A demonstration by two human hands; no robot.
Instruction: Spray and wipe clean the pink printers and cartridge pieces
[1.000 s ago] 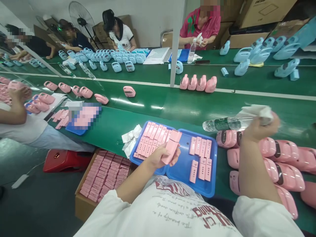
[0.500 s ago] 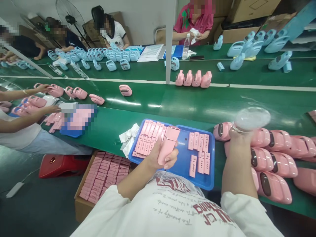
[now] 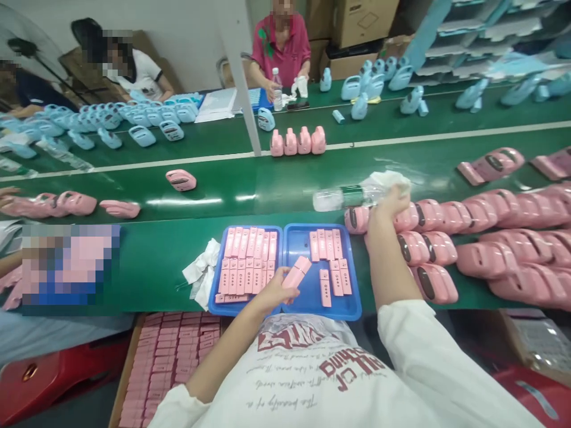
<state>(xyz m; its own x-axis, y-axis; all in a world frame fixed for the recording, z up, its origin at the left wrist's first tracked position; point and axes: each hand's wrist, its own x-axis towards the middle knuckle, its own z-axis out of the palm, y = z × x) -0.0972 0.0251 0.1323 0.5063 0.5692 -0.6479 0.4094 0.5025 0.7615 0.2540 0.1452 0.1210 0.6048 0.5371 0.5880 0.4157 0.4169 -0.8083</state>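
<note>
My left hand (image 3: pixel 279 289) is closed around a pink rectangular case (image 3: pixel 297 272), tilted over the right blue tray (image 3: pixel 292 246). Several similar pink pieces with small dark dots (image 3: pixel 342 276) lie in that tray. More fill the left blue tray (image 3: pixel 214 300). Over the far edge of the pink housings, my right hand (image 3: pixel 396 202) grips a crumpled white cloth (image 3: pixel 390 179). A clear plastic bottle with a green label (image 3: pixel 330 200) extends leftward from the cloth; whether my fingers hold its end too is hidden. Just below stands a pink housing with a dark window (image 3: pixel 357 220).
Rows of pink housings (image 3: pixel 495 255) crowd the right side. White crumpled cloths (image 3: pixel 203 270) lie left of the trays. A carton of pink pieces (image 3: pixel 167 368) sits below the table edge. A co-worker's arm (image 3: pixel 13 261) reaches in at left; others sit behind blue housings (image 3: pixel 143 135).
The view has swung to the right. In my right hand, the blurred clear shape now shows as a bottle pointing left beside a white cloth. My left hand has turned and lowered the pink case.
</note>
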